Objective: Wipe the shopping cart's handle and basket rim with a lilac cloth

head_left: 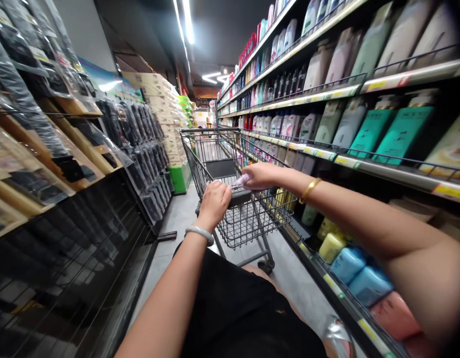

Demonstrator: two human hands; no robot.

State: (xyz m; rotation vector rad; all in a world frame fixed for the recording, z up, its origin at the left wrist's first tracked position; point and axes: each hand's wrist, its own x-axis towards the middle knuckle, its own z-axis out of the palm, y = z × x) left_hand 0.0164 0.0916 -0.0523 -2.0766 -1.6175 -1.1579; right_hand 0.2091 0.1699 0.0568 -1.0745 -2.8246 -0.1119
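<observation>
A black wire shopping cart [239,231] stands before me in the aisle, its basket bare where I can see into it. Around the left part of its grey handle [240,199] my left hand [215,198] is closed, a pale bangle on the wrist. Just over the handle's right end is my right hand [262,176], fingers closed, with a gold bracelet on that arm. From its fingers a small pale purple, crumpled-looking thing [244,179] sticks out; its kind is unclear. Whether the right hand also grips the handle cannot be seen.
Shelves of bottles line the right, including teal pump bottles [403,127] and low blue packs [369,283]. Packaged goods hang on a rack [140,134] at left. Stacked cartons [158,107] and a green box [178,179] stand farther along. Grey floor [170,219] runs between.
</observation>
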